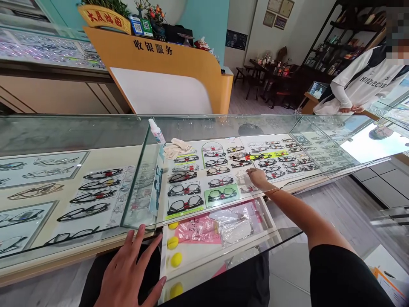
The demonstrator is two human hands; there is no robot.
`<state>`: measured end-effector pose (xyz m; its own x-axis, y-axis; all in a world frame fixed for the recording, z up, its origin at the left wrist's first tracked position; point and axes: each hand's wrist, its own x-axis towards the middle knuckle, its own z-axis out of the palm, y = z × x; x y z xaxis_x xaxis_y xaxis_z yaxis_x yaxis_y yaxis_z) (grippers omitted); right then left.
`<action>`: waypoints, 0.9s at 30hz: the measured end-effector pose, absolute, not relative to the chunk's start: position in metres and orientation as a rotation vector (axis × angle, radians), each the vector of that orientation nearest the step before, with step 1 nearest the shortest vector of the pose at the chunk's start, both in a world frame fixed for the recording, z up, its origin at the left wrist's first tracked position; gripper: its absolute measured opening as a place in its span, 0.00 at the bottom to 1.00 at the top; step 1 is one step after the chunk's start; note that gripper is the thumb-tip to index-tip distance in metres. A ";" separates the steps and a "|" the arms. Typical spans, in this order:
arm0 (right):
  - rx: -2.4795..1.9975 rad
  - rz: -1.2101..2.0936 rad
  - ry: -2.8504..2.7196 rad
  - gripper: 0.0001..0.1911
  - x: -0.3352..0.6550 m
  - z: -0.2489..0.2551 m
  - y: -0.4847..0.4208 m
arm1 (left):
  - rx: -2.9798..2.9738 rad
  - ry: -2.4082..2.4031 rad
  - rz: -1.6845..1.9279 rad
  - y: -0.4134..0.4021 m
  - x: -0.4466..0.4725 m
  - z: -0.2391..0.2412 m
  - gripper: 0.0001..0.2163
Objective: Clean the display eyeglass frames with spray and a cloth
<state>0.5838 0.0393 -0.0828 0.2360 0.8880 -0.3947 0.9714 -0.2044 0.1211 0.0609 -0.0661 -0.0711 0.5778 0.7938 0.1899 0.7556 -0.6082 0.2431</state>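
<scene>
My right hand point(257, 178) reaches into the glass display case, its fingers closed in a pinch at a pale, clear-framed pair of eyeglasses point(242, 175). Rows of dark-framed eyeglasses point(185, 206) lie around it on white boards, several with red tags. One dark pair point(221, 194) rests on a green card. My left hand point(129, 268) is spread at the front edge of the counter, beside the pulled-out drawer point(163, 273), and holds nothing. Inside the drawer are clear plastic packets point(234, 228), a pink packet point(198, 229) and yellow round pieces point(176, 259).
A white spray bottle point(156, 132) and a crumpled beige cloth point(177, 148) are by the glass divider point(138, 179). More eyeglasses point(92, 196) fill the left case. Behind stands an orange cashier desk point(223, 91). A person point(361, 85) in a white top stands at the far right.
</scene>
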 end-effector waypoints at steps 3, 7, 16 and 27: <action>2.216 -0.351 1.695 0.20 0.589 -0.093 0.045 | 2.633 1.341 0.454 -0.067 0.064 -0.070 0.43; 2.242 -0.364 1.688 0.19 0.594 -0.104 0.048 | 2.600 1.361 0.462 -0.070 0.069 -0.065 0.42; 2.212 -0.359 1.706 0.25 0.579 -0.100 0.035 | 2.649 1.351 0.389 -0.067 0.065 -0.064 0.43; 2.026 -0.448 1.734 0.19 0.556 -0.088 -0.026 | 2.619 1.350 0.414 -0.065 0.066 -0.070 0.43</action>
